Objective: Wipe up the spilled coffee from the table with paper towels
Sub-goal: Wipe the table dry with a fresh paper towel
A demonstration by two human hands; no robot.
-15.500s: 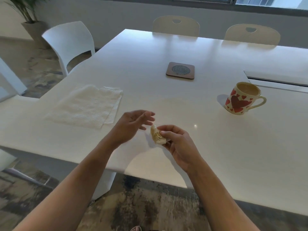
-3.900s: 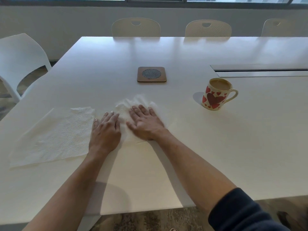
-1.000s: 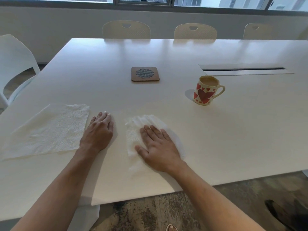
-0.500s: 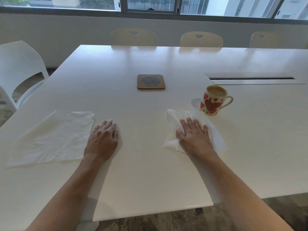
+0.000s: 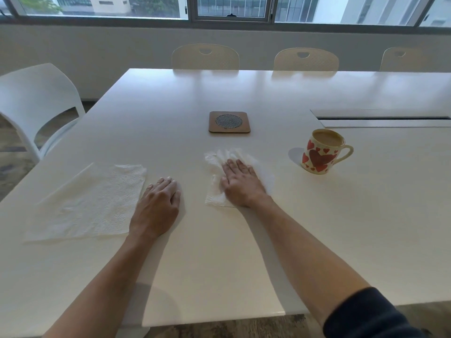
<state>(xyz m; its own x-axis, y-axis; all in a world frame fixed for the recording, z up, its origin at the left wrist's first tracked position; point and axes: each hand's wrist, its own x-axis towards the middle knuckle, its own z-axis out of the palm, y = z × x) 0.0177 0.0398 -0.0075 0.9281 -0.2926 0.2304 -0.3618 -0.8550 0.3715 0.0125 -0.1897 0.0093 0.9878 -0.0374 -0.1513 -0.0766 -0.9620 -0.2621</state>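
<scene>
I am wiping. My right hand [image 5: 240, 185] lies flat, pressing the paper towel [image 5: 214, 164] on the bench [image 5: 341, 215], left of the mug [image 5: 322, 151]. My left hand [image 5: 157, 207] rests flat, holding nothing. Next I should rub more.

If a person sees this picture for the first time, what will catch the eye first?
Probably the heart-patterned mug, full of coffee, standing at the right of the white table. Next, the right hand pressing flat on a crumpled paper towel at the centre, with the left hand resting flat beside a spread paper towel at the left.
</scene>
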